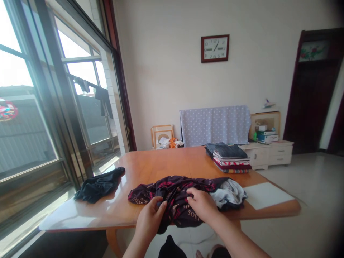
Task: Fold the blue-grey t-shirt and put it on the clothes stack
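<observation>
A dark garment (176,195) printed with red patches and pale lettering lies crumpled along the near side of the wooden table, part of it hanging over the edge. My left hand (152,213) pinches its cloth near the table edge, thumb and fingers together. Farther right, my right hand (200,202) grips the same garment with bent fingers. Against its right end rests a bunched white and grey cloth (228,193) with a dark border. Folds hide the garment's exact kind.
On the table (161,161) are a black crumpled garment (99,184) at left, a folded clothes stack (228,157) at back right and a white sheet (268,195). A large window (88,100) stands left; a low white cabinet (279,154) is behind.
</observation>
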Motion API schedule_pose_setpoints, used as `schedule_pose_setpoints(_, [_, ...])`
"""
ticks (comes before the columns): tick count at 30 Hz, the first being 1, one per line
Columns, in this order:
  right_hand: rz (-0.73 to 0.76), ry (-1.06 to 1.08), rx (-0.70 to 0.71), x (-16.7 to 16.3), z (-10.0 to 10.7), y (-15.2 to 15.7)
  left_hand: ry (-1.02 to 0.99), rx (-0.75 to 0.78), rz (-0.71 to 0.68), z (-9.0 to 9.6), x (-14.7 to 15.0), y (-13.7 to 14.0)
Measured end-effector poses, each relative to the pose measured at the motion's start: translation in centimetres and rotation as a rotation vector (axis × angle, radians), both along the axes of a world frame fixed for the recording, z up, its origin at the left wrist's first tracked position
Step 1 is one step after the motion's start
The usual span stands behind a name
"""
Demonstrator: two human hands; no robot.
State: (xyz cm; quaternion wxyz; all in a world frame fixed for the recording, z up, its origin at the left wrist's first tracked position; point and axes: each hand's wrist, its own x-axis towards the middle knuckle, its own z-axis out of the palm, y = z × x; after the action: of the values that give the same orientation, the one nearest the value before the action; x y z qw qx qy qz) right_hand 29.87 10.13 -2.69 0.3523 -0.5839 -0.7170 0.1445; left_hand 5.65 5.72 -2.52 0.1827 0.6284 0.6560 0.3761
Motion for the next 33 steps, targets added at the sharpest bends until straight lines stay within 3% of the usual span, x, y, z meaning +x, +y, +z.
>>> schedule_pose_setpoints(4, [0.028,0.085,0.039,0.4,0.0,-0.3,0.042,-0.068,-0.04,-0.5,0.0,0.7])
schedule_pose_setpoints(7, [0.017,0.23,0.112,0.9,0.5,-0.4,-0.056,0.008,-0.031,-1.0,0.0,1.2])
schedule_pose_setpoints(11, [0.038,0.273,0.083,1.0,0.8,-0.3,-0.346,0.108,0.025,-0.6,0.4,1.2])
schedule_pose_setpoints(15, [0.042,0.154,-0.015,0.2,-0.4,-0.3,-0.749,0.038,-0.03,1.2,1.1,0.2])
schedule_pose_setpoints(20, [0.0,0.1,-0.003,-0.4,-1.4,-0.3,-1.169,0.028,-0.077,2.8,1.1,-0.4])
schedule_pose_setpoints(26, [0.025,0.531,0.017,0.0,-0.9,-0.1,-1.357,0.024,-0.006,1.7,0.8,0.4])
schedule_pose_setpoints(33, [0.068,1.007,-0.196,-0.5,-0.3,0.1,-1.386,-0.034,-0.034,1.5,1.5,0.9])
